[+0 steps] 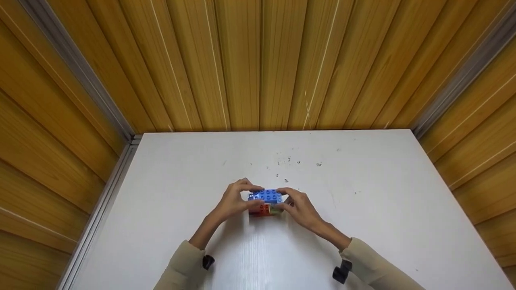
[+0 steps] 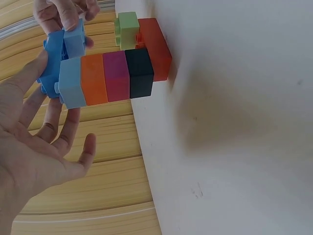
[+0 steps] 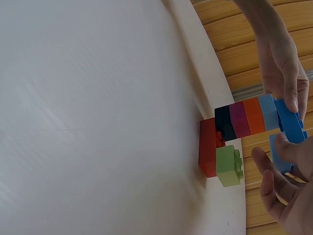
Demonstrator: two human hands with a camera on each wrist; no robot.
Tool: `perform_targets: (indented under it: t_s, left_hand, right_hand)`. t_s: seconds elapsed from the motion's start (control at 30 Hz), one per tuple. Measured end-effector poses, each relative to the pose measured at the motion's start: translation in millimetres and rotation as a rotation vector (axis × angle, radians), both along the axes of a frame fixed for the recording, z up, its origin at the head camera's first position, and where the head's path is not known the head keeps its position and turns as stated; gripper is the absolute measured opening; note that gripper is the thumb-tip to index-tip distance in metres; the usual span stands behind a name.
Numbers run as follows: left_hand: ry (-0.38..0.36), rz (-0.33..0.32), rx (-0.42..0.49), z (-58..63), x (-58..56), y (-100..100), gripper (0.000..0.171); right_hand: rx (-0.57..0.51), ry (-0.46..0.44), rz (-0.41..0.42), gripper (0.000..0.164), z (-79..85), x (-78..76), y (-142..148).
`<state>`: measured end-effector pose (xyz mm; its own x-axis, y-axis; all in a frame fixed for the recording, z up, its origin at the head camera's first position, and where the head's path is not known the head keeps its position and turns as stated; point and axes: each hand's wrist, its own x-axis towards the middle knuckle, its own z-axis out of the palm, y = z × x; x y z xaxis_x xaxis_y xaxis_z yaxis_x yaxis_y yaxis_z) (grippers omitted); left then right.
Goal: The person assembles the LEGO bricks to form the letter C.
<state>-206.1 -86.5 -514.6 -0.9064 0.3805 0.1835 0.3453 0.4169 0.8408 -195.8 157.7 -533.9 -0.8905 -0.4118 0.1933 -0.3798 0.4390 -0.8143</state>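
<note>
A long blue brick lies across the top of a toy brick stack, its left end pinched by my left hand between thumb and fingers. Under that end, the column runs down through light blue, orange, magenta and black bricks to a red brick on the table. My right hand pinches a second light blue brick under the blue brick's right end; whether it is fully joined I cannot tell. Below it, with a gap between, a light green brick sits on the red one.
The white table has small dark scuffs near its middle. Wood-patterned panels stand behind and at both sides, with grey metal strips at the corners. A black band device hangs at the right sleeve.
</note>
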Motion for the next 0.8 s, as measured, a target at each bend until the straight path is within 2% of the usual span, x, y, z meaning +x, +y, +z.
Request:
perform_targets:
  t_s: [0.23,0.37,0.5,0.6,0.67,0.8]
  left_hand:
    - [-0.033,0.005,0.096,-7.7,2.0,1,0.033]
    - [-0.01,0.005,0.093,-12.2,4.2,2,0.036]
    - [0.017,-0.029,0.046,-16.7,6.0,-4,0.052]
    - [-0.008,-0.047,0.039,-21.9,8.8,-12,0.065]
    - [-0.03,-0.05,0.035,-26.0,11.5,-18,0.064]
    - [-0.093,-0.061,0.056,-32.4,15.9,-26,0.05]
  right_hand:
    - [-0.031,-0.012,0.04,0.037,0.4,-3.0,3]
    - [-0.031,-0.023,0.059,0.038,1.7,-5.7,7]
    - [-0.014,-0.022,0.057,0.038,3.0,-7.0,9]
    - [0.001,-0.018,0.047,0.039,2.4,-6.3,10]
    - [0.014,-0.017,0.034,0.04,2.0,-5.6,11]
    - [0.027,-0.02,0.018,0.043,0.4,-5.0,12]
